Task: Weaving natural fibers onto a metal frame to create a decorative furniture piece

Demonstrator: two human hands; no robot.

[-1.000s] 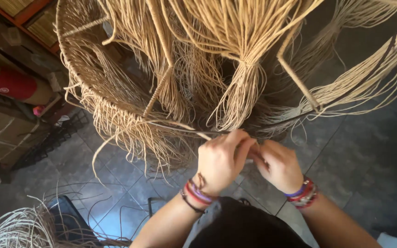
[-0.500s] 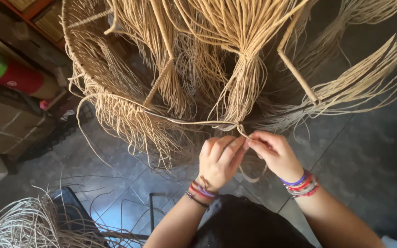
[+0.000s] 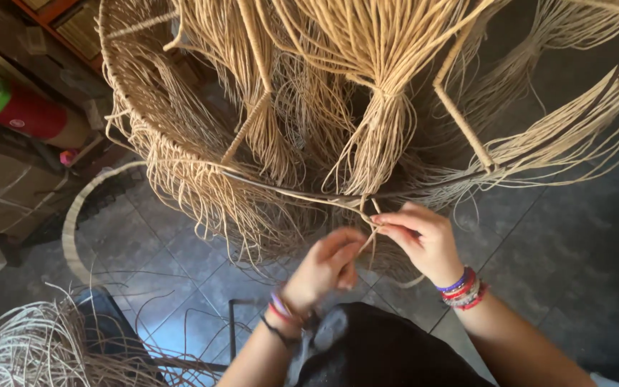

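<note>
Currently, right hand (image 3: 424,240) fingers pinch a strand (image 3: 368,215) at the frame (image 3: 460,118) ring; left hand (image 3: 327,265) fingers curl loosely just beside it.

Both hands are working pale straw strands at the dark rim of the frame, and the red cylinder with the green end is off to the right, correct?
Not quite: in the head view the red cylinder lies at the left. Both the left hand and right hand do work the straw strands at the dark rim.

Soft daylight, dim floor, slight motion blur
</note>
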